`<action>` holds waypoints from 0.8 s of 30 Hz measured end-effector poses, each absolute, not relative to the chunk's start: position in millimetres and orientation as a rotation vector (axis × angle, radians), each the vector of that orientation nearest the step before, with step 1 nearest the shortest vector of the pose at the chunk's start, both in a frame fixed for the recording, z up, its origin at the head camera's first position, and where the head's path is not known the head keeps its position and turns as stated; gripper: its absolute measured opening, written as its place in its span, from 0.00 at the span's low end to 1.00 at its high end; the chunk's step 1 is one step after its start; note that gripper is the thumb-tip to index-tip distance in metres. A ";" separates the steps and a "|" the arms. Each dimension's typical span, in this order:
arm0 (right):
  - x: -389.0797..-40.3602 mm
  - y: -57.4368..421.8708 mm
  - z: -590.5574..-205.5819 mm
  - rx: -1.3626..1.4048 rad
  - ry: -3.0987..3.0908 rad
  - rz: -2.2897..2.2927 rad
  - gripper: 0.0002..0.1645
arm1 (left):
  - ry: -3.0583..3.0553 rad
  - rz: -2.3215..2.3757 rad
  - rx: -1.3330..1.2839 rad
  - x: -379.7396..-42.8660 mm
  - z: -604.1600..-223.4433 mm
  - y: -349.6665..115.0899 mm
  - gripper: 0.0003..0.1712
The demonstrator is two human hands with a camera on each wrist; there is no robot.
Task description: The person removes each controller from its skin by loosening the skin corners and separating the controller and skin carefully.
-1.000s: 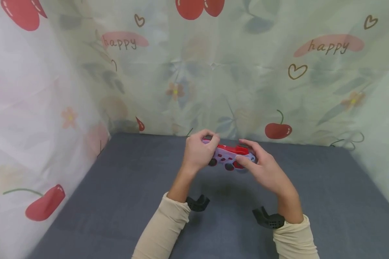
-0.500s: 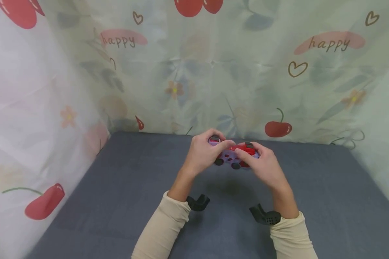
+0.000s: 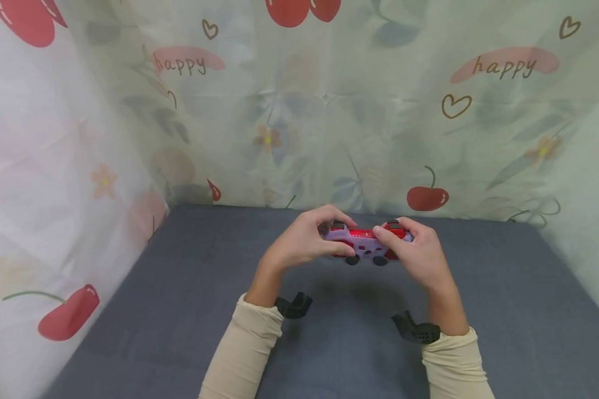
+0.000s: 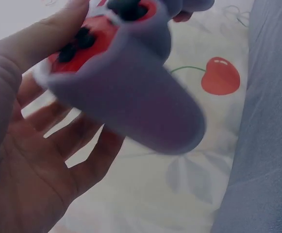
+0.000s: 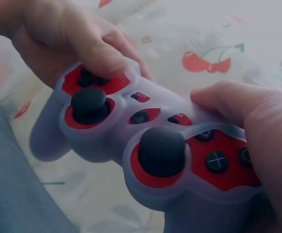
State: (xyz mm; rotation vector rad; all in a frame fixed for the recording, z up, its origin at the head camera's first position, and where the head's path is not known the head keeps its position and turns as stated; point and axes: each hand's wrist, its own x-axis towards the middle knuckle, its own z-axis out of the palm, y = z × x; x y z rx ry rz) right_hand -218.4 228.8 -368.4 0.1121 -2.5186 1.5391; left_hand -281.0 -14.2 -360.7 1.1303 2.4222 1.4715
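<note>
Left hand [image 3: 303, 239] pinches one end of the red controller [image 3: 363, 233] between thumb and loosely spread fingers; the right hand [image 3: 421, 254] grips the other, above the grey table [image 3: 179, 310]. Its lavender sleeve [image 5: 117, 137] looks mostly fitted; perhaps only edges need seating, though the back is hidden.

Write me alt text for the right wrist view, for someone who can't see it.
A person's left hand and right hand hold a lilac-and-red game controller between them, seen close up, with its two black thumbsticks towards the camera. Behind it are a pale cherry-print sheet and, at lower left, a grey surface.
</note>
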 end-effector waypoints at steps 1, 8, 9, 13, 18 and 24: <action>-218.4 230.7 -368.6 0.105 -2.513 1.542 0.20 | 2.407 1.475 1.165 -281.4 -361.2 -14.2 0.25; -218.1 236.2 -368.4 0.049 -2.520 1.567 0.22 | 2.366 1.479 1.349 -279.6 -365.5 -7.2 0.17; -217.9 236.1 -368.3 0.045 -2.519 1.564 0.22 | 2.394 1.464 1.362 -278.6 -365.8 -6.0 0.16; -218.7 236.1 -369.6 0.026 -2.523 1.541 0.23 | 2.539 1.379 1.418 -275.8 -367.1 -2.8 0.15; -220.7 236.3 -372.6 0.007 -2.519 1.527 0.24 | 2.632 1.313 1.430 -273.4 -365.5 0.1 0.13; -222.0 233.7 -376.0 0.014 -2.552 1.490 0.23 | 2.689 1.289 1.405 -273.9 -364.8 1.3 0.11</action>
